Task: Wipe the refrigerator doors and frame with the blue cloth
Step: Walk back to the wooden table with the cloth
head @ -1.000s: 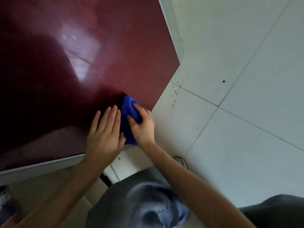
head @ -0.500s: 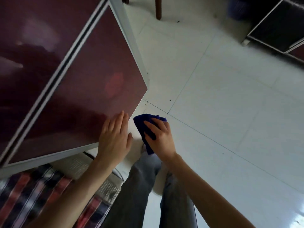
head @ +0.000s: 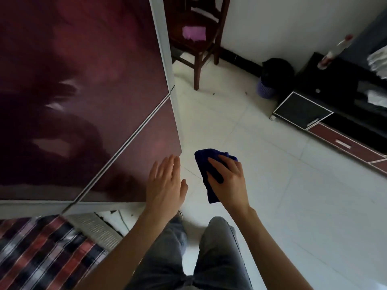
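The blue cloth (head: 211, 176) is bunched in the right hand (head: 229, 181), whose fingers curl around it, held over the white floor (head: 272, 185) just right of the fridge's (head: 83, 101) lower corner and clear of the door. The left hand (head: 165, 185) is flat with fingers spread, at the lower door's (head: 146, 153) corner. Behind stand a wooden chair (head: 196, 38) and a dark cabinet (head: 335, 101).

At your twelve o'clock stands a dark wooden chair (head: 199, 38) with a pink pad (head: 193, 32) on its seat. Toward two o'clock you have a low black cabinet (head: 326, 97), a bottle (head: 335, 52) on top. A plaid cloth (head: 41, 254) lies at eight o'clock on the white tiled floor (head: 272, 185).
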